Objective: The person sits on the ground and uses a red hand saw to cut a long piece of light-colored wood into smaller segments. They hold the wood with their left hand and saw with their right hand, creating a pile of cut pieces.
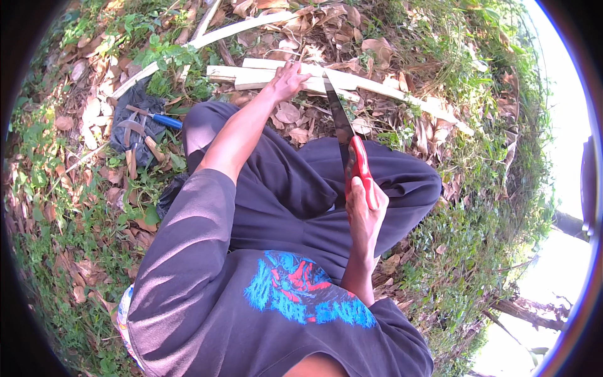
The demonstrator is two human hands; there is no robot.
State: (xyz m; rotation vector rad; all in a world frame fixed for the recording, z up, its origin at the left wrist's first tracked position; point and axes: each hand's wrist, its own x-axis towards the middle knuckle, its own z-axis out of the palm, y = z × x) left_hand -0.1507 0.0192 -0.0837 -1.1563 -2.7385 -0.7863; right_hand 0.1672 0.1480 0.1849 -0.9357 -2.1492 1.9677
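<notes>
Leaf-strewn ground carries several pale wood strips, about three bundled ahead of the knees. None looks cut through yet, so the sawing seems barely begun. Left hand presses them flat, fingers spread; right hand clenches one red-handled saw. One hammer lies left.

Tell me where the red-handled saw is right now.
The red-handled saw is in the right hand, right of centre in the head view, its blade reaching the pale wood strips under the left hand.
</notes>
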